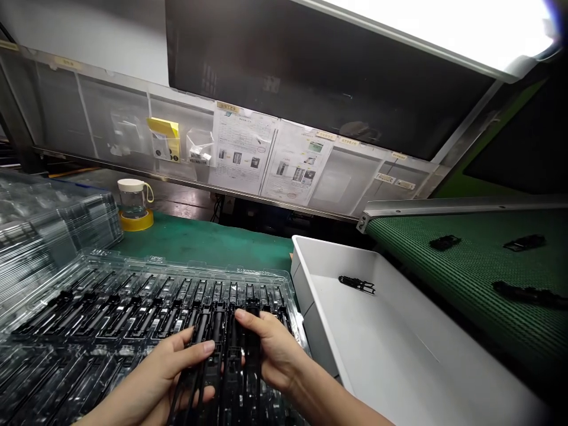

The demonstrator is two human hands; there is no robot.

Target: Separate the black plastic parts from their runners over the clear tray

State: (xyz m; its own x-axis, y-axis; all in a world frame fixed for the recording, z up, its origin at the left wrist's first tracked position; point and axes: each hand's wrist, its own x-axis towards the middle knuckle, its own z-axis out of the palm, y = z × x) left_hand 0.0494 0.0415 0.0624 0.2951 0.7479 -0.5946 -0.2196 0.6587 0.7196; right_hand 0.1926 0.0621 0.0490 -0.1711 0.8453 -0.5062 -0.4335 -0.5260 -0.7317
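Several long black plastic frame parts are bunched side by side between my two hands, above a clear plastic tray. My left hand is closed on the left side of the bunch, thumb on top and fingers underneath. From the right, my right hand grips the same bunch with its thumb across the upper part. A row of similar black parts lies in the tray's slots behind and left of my hands. The lower ends of the held parts are dark and hard to make out.
Right of the tray stands a white bin with one black part inside. Beyond it, a green conveyor belt carries several black parts. Stacked clear trays stand at left, near a lidded cup on a yellow tape roll.
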